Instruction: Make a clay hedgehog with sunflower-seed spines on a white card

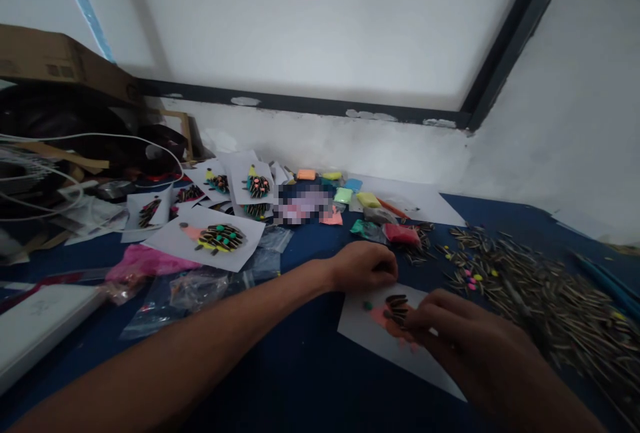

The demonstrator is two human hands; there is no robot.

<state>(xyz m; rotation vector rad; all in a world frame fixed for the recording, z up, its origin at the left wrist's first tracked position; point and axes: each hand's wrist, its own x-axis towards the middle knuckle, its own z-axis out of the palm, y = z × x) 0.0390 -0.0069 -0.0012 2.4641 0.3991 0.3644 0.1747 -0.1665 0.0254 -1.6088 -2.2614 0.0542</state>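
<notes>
A white paper sheet (425,369) lies on the blue table, bearing a hedgehog shape of orange modelling clay (379,316) with a green nose. Striped sunflower seeds (397,309) stick up from the clay in a small cluster. My right hand (457,329) pinches right beside these seeds; whatever its fingertips hold is hidden. Curled fingers of my left hand (367,267) rest at the sheet's upper edge, and their contents are out of sight. A large heap of loose sunflower seeds (545,293) spreads to the right of my right hand.
Finished-looking seed hedgehogs on paper (220,238) lie at the left, several overlapping. Packets of coloured clay (369,200) sit near the wall, a red packet (401,235) closest. Plastic bags (175,299), a white box (50,326) and cables (165,146) occupy the left side.
</notes>
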